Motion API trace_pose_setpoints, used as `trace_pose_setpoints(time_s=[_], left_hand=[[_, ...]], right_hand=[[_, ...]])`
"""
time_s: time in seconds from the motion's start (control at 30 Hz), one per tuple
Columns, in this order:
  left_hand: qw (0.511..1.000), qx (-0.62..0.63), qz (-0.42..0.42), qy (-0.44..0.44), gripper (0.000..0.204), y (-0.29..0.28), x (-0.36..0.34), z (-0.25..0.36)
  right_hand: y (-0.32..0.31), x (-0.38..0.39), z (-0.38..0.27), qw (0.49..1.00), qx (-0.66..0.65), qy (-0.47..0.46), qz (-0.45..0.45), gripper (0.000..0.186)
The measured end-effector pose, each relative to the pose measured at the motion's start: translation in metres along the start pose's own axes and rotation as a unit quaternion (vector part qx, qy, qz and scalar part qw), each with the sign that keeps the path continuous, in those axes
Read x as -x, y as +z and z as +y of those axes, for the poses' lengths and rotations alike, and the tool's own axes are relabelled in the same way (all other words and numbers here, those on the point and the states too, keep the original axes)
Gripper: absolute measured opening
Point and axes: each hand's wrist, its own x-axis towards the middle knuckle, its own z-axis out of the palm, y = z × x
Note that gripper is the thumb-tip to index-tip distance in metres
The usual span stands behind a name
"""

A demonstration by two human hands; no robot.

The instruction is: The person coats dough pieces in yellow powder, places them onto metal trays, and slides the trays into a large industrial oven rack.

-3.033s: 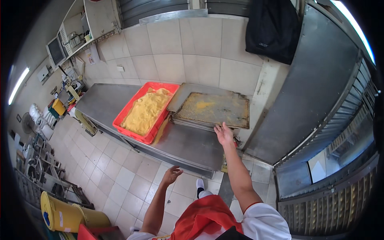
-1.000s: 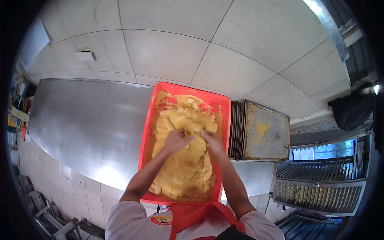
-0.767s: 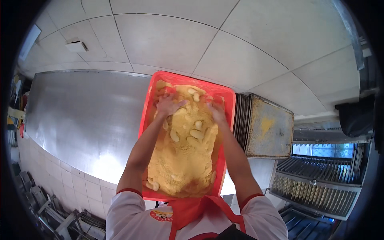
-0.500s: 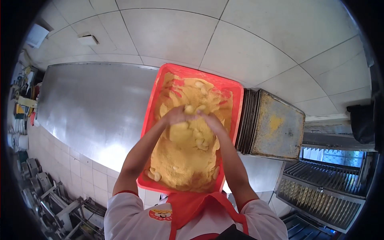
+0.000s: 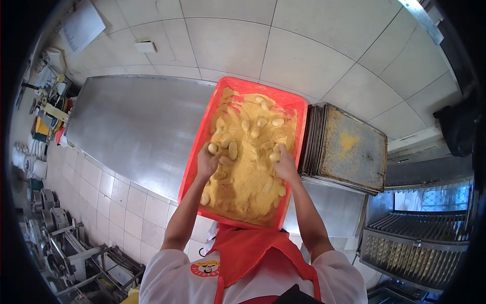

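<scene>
A red rectangular tub (image 5: pixel 202 126) holds a bed of yellow-brown crumbs (image 5: pixel 248 177). Scattered over the crumbs lie several pale oval dough pieces (image 5: pixel 278 122), some coated with crumbs. At the tub's left side, my left hand (image 5: pixel 206 162) is closed round a dough piece (image 5: pixel 212 148); other pieces lie beside its fingers. On the right side, my right hand (image 5: pixel 286 164) grips dough at its fingertips, where a pale dough piece (image 5: pixel 275 156) shows. The undersides of both hands are hidden.
A steel worktable (image 5: pixel 136 121) runs under the tub. Close against the tub's right side stands a stack of worn baking trays (image 5: pixel 354 147). A tiled wall (image 5: pixel 314 45) rises behind. Racks of metal trays (image 5: pixel 415 258) stand at lower right, and metal equipment (image 5: pixel 76 253) at lower left.
My hands were together at the tub's middle, blurred over a cluster of dough pieces. They have moved apart to opposite sides, and the pieces now lie spread over the crumbs. The view has shifted slightly.
</scene>
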Motion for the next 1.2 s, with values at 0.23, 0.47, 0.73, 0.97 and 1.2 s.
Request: trace_pose_setpoints(time_s=[0.23, 0.47, 0.73, 0.97, 1.2], left_hand=[[0.942, -0.320, -0.046, 0.085, 0.043, 0.043, -0.037, -0.015], [0.891, 0.398, -0.192, -0.108, 0.035, -0.016, -0.021, -0.044], [0.844, 0.476, -0.126, -0.213, 0.022, -0.036, -0.004, -0.047], [0.936, -0.254, -0.122, 0.212, 0.029, -0.006, -0.014, -0.053], [0.967, -0.072, -0.237, 0.050, 0.032, -0.018, -0.038, -0.039]], right_hand=[[0.066, -0.053, -0.051, 0.974, 0.209, -0.063, -0.062, 0.050], [0.025, -0.057, -0.038, 0.984, 0.060, 0.061, -0.158, 0.055], [0.023, -0.071, -0.047, 0.991, 0.089, 0.070, -0.069, 0.049], [0.065, -0.026, -0.051, 0.947, 0.303, 0.018, -0.103, 0.043], [0.053, -0.014, -0.047, 0.978, 0.179, 0.021, -0.105, 0.043]])
